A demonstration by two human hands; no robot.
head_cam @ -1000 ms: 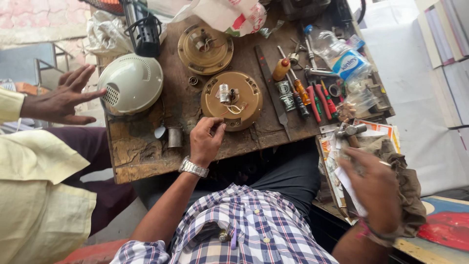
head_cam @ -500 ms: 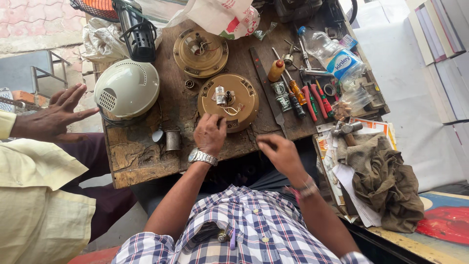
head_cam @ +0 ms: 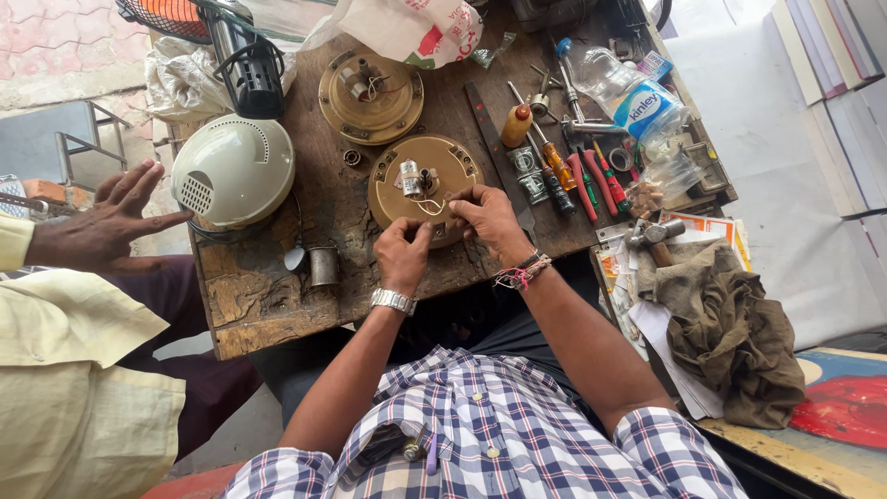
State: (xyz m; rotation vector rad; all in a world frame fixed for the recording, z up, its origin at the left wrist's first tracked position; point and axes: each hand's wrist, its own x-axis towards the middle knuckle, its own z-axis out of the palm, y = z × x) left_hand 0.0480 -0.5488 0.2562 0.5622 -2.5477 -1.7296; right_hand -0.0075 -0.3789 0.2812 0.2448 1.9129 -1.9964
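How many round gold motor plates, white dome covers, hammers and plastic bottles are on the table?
Round gold motor plates: 2, one under both hands and one farther back
White dome covers: 1
Hammers: 1
Clear plastic bottles: 1
Total: 5

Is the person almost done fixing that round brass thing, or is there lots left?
Opened already: the white dome cover lies set aside, and a second brass disc sits apart. In hand: the left hand and right hand both work on the near brass disc, at its pale wires. Left: probably plenty, since the parts lie separate and screwdrivers remain out.
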